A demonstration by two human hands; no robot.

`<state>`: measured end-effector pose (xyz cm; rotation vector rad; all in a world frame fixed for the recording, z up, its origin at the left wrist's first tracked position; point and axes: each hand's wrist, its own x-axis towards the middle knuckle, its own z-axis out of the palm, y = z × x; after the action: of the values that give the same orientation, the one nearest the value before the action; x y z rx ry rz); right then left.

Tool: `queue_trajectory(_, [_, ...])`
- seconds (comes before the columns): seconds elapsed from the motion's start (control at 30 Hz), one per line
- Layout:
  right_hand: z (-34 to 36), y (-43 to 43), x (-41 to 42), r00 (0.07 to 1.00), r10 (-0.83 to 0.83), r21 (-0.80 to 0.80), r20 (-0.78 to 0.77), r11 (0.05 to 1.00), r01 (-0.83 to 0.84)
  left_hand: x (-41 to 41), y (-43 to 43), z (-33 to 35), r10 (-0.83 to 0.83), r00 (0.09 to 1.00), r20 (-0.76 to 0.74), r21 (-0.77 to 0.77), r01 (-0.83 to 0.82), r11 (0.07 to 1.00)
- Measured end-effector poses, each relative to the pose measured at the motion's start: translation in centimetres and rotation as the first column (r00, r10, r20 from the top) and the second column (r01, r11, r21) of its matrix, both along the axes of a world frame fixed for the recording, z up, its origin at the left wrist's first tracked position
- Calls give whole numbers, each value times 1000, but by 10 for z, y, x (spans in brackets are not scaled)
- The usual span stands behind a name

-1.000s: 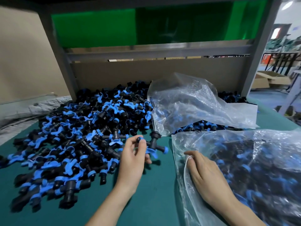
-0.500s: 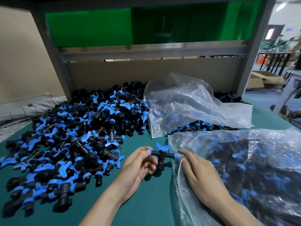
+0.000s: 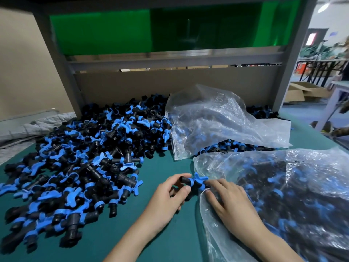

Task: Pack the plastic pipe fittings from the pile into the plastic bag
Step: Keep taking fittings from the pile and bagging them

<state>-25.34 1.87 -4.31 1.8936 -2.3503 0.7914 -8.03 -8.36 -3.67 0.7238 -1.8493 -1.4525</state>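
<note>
The fitting [image 3: 192, 181] has travelled from beside the pile [image 3: 85, 157] to the bag [image 3: 292, 186] mouth, pinched in the left hand [image 3: 170, 197]; the right hand [image 3: 232, 205], fingers flat, presses the lip down (nearly in, I judge).

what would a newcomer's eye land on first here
First, the big pile of black-and-blue pipe fittings spread over the left half of the green table. Next, the clear plastic bag at near right, already holding many fittings, with a second crumpled bag behind it. Between them, at near centre, the left hand pinches one fitting at the bag's mouth, where the right hand rests.
</note>
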Motion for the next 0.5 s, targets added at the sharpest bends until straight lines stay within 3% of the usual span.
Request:
queue_trajectory(0.1, [0,0,0,1000,-3,1,11,1000,3,0,4,-1,39,999,6,-68,-39,997])
queue_trajectory(0.33, [0,2,-2,1000,13,14,13,1000,-13,1,0,-4,121,991,-58,4,-121,993])
queue_trajectory(0.5, [-1,2,-1,1000,15,2,3,1000,-15,6,-8,3,192,967,-168,151,-167,974])
